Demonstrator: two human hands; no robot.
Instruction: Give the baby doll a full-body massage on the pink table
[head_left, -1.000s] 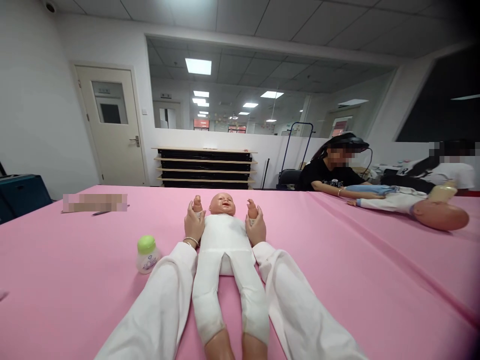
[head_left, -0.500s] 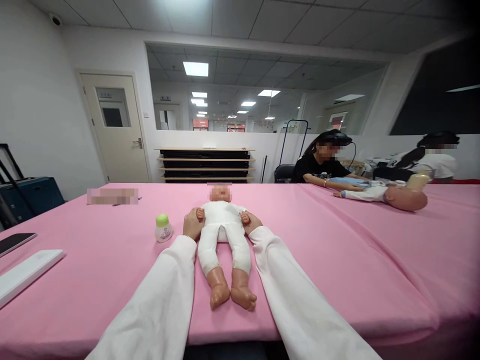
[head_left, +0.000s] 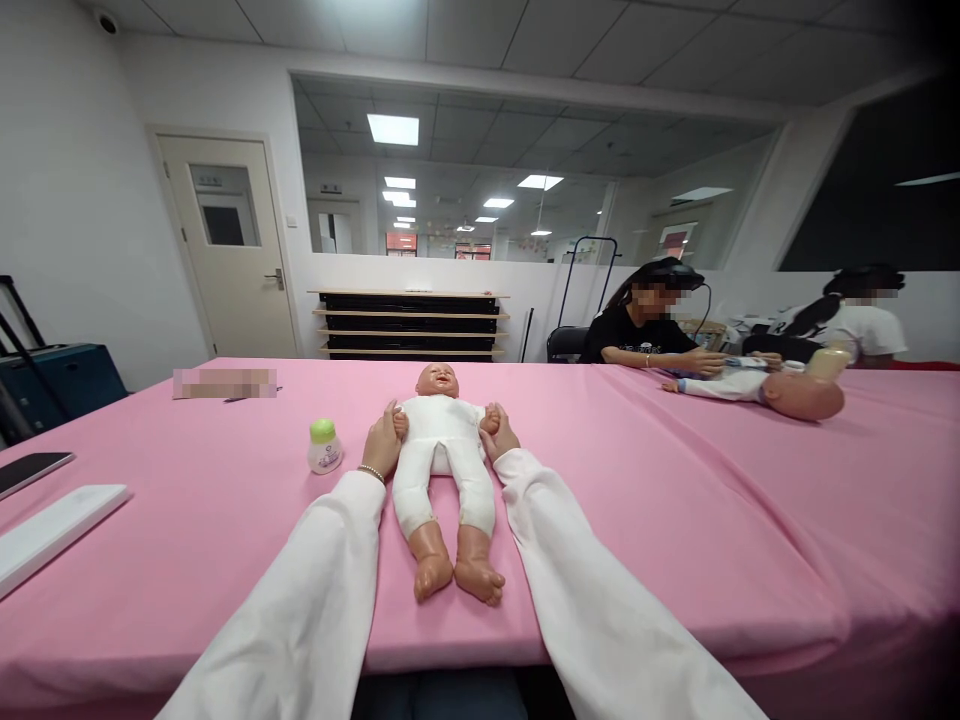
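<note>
One baby doll (head_left: 444,447) in a white suit lies face-up on the pink table (head_left: 675,500), feet toward the viewer. The left hand (head_left: 382,445) is closed around the doll's one small hand, the right hand (head_left: 499,436) around the other; the doll's trunk lies between the two grips. One green-capped bottle (head_left: 324,446) stands just outside the left grip. Well beyond the right grip, two seated people (head_left: 645,335) attend one second doll (head_left: 765,388).
</note>
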